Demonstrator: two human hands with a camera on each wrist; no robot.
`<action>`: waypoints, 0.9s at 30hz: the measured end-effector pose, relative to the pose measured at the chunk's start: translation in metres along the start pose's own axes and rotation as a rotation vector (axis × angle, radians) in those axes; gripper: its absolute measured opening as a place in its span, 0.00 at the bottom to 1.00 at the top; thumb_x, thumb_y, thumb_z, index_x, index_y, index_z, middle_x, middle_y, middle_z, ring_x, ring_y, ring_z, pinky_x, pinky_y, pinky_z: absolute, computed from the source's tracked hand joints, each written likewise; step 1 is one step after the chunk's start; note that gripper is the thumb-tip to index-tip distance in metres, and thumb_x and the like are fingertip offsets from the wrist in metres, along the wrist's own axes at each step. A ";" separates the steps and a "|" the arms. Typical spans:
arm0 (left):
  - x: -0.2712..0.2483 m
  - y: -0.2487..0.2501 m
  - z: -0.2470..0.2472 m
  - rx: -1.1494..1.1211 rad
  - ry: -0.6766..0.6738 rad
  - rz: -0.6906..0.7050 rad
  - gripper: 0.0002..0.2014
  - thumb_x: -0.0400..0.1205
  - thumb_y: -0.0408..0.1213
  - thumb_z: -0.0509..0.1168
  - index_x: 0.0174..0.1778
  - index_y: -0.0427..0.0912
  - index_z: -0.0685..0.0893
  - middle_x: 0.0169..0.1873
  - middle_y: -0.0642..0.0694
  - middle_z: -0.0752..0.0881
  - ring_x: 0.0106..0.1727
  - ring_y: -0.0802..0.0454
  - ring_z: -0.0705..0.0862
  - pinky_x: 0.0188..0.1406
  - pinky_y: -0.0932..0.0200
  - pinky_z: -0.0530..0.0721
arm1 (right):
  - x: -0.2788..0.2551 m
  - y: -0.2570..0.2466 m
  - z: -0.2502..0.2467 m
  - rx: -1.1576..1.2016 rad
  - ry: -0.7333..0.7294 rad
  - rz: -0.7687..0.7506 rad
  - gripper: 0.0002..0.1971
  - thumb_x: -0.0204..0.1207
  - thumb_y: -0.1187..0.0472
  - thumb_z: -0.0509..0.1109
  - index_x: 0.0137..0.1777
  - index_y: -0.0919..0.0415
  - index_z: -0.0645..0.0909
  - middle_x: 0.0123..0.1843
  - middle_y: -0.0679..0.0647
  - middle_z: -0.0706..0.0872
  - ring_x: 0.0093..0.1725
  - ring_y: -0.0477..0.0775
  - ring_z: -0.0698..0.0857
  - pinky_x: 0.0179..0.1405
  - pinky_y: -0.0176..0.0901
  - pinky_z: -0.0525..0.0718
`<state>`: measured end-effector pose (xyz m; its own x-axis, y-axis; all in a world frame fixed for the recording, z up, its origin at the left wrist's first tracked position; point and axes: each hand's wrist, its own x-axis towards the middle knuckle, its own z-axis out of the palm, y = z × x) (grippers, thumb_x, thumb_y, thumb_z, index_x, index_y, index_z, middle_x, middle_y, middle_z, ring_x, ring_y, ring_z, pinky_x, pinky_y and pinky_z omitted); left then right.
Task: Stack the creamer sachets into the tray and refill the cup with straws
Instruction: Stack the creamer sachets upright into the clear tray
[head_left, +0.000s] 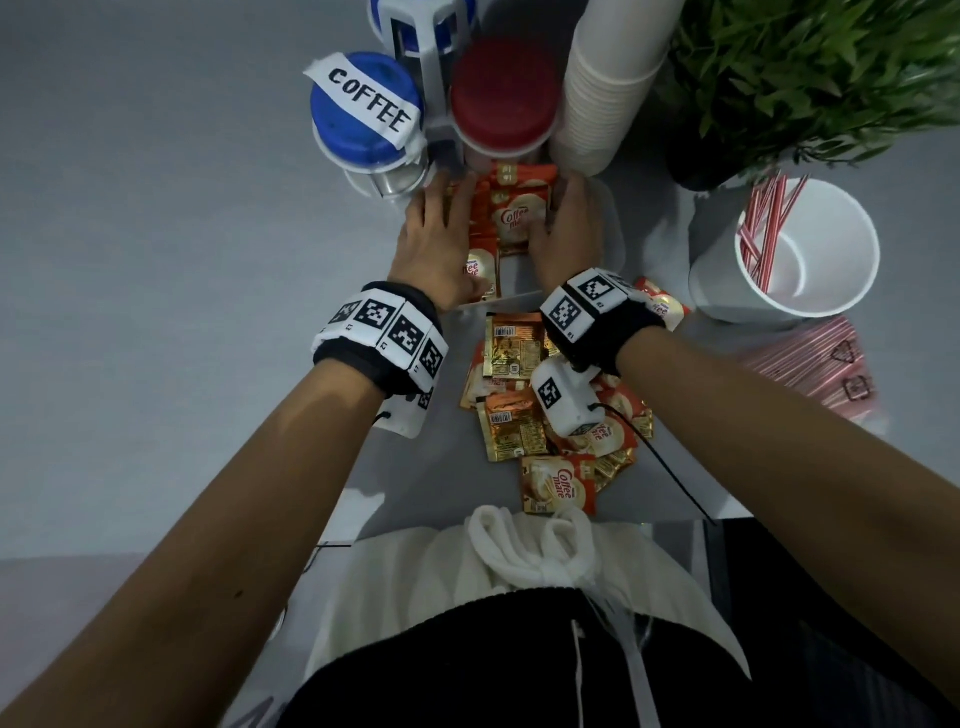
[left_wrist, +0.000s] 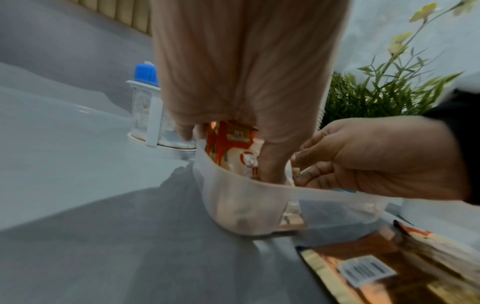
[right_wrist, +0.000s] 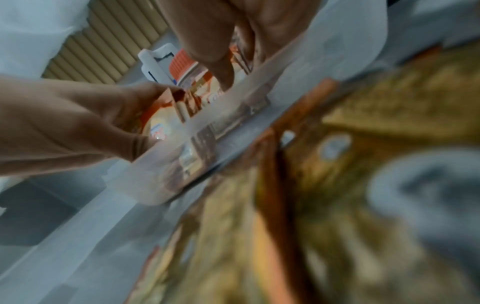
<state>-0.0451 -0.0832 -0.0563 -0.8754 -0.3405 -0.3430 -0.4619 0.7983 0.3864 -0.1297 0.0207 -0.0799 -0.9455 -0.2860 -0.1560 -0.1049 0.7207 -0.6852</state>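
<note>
A translucent tray (head_left: 616, 228) sits in front of the jars, with red-and-cream creamer sachets (head_left: 515, 214) standing on edge inside it. My left hand (head_left: 448, 207) grips the stack from its left side. My right hand (head_left: 562, 203) grips it from the right, fingers curled. In the left wrist view my left hand (left_wrist: 228, 144) reaches down into the tray (left_wrist: 246, 197) around the sachets (left_wrist: 233, 156), and my right hand (left_wrist: 306, 162) pinches beside them. More loose sachets (head_left: 545, 410) lie in a pile under my right wrist. A white cup (head_left: 810, 260) at the right holds several red-striped straws (head_left: 769, 228).
A blue-lidded jar labelled COFFEE (head_left: 363, 109) and a red-lidded jar (head_left: 504, 93) stand in a rack just behind the tray. A stack of paper cups (head_left: 608, 88) and a green plant (head_left: 810, 78) stand at the back right. A pack of straws (head_left: 810, 364) lies beside the cup.
</note>
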 end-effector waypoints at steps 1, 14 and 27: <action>0.000 0.000 0.000 -0.001 -0.002 0.002 0.53 0.70 0.41 0.76 0.82 0.43 0.45 0.82 0.38 0.45 0.81 0.36 0.48 0.80 0.44 0.55 | 0.000 -0.001 0.002 0.026 0.007 -0.001 0.21 0.78 0.63 0.63 0.71 0.64 0.70 0.69 0.61 0.77 0.69 0.58 0.76 0.69 0.52 0.74; -0.004 0.002 -0.004 0.014 0.019 -0.030 0.52 0.71 0.43 0.74 0.82 0.45 0.45 0.82 0.39 0.46 0.82 0.37 0.44 0.81 0.41 0.49 | 0.003 0.007 -0.019 -0.142 -0.088 -0.121 0.25 0.81 0.65 0.59 0.78 0.65 0.63 0.74 0.63 0.70 0.74 0.58 0.70 0.65 0.37 0.65; -0.038 0.007 -0.013 -0.159 0.273 0.146 0.12 0.78 0.36 0.65 0.55 0.36 0.80 0.55 0.38 0.81 0.56 0.42 0.80 0.54 0.50 0.79 | -0.057 0.014 -0.043 -0.094 -0.366 -0.454 0.08 0.74 0.66 0.67 0.51 0.67 0.82 0.45 0.59 0.84 0.44 0.52 0.81 0.44 0.42 0.78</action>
<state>-0.0171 -0.0712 -0.0292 -0.9296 -0.3663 -0.0408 -0.3268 0.7680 0.5508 -0.0911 0.0741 -0.0496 -0.6330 -0.7664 -0.1087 -0.5170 0.5231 -0.6775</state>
